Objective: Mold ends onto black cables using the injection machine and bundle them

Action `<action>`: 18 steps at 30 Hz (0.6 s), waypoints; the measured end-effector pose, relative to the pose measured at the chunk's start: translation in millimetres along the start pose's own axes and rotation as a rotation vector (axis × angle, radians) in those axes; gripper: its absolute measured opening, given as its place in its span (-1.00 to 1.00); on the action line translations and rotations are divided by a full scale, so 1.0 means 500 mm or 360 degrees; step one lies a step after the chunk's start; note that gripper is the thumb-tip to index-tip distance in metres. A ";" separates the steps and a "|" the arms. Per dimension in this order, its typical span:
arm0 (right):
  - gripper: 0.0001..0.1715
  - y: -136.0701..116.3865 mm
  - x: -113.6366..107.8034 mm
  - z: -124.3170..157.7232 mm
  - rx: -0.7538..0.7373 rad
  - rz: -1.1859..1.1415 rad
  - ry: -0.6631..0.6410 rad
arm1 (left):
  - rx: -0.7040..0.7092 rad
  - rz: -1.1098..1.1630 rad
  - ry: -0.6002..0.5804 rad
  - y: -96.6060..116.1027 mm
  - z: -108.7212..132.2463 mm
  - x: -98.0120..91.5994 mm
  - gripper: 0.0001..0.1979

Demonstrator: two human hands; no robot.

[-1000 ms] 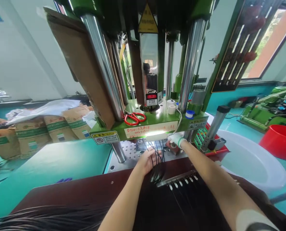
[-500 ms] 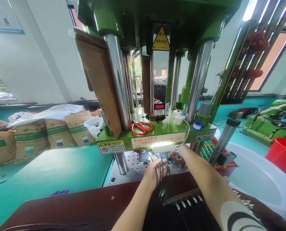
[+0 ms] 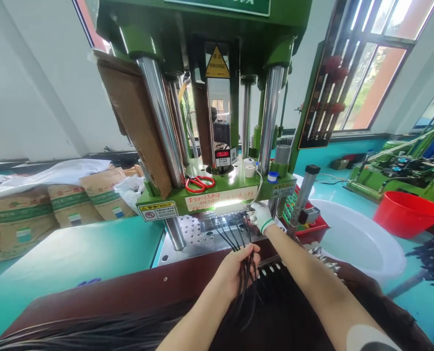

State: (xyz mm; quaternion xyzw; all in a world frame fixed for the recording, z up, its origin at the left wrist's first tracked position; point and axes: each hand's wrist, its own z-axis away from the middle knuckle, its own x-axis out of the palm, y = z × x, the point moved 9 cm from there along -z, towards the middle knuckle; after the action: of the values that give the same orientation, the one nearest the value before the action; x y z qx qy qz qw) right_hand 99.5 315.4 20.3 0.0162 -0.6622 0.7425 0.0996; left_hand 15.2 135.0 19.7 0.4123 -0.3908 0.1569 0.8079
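My bare left hand [image 3: 239, 270] is closed around a bunch of thin black cables [image 3: 231, 236] in front of the green press. From that hand the cables fan out up to the metal mould area [image 3: 211, 225] below the lit lamp [image 3: 228, 205]; their far ends are hard to make out. A white glove with a green cuff covers my right hand [image 3: 263, 217]. Its fingers are curled at the right side of the mould, close to the rightmost cable. What lies between those fingers is too small to tell.
Red-handled scissors [image 3: 200, 184] and white rolls [image 3: 249, 169] lie on the press ledge. Press columns [image 3: 160, 122] rise on both sides. More black cables [image 3: 103, 326] lie at front left. A white tub [image 3: 363, 239] and red bucket [image 3: 409, 214] stand right.
My left hand has drawn back toward me from the mould, still holding the cables. My right hand, hidden behind the press ledge before, now shows at the mould's right. The view has turned right.
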 end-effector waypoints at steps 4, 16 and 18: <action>-0.70 0.014 -0.009 0.045 0.0068 0.0009 0.0098 | -0.0019 0.0004 0.0110 -0.040 0.040 -0.009 -0.85; -0.67 0.023 -0.014 0.138 -0.0016 0.0033 0.0132 | -0.0068 -0.0143 0.0144 -0.151 0.143 -0.053 -0.83; -0.69 0.029 -0.015 0.138 0.0003 0.0057 0.0097 | -0.0062 -0.0078 0.0111 -0.165 0.163 -0.053 -0.83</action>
State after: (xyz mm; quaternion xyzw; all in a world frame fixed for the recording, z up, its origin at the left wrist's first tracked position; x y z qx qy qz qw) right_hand 97.0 244.7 13.4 -0.0182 -0.6585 0.7449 0.1061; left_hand 4.8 22.2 -16.6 0.4001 -0.3551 0.1437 0.8326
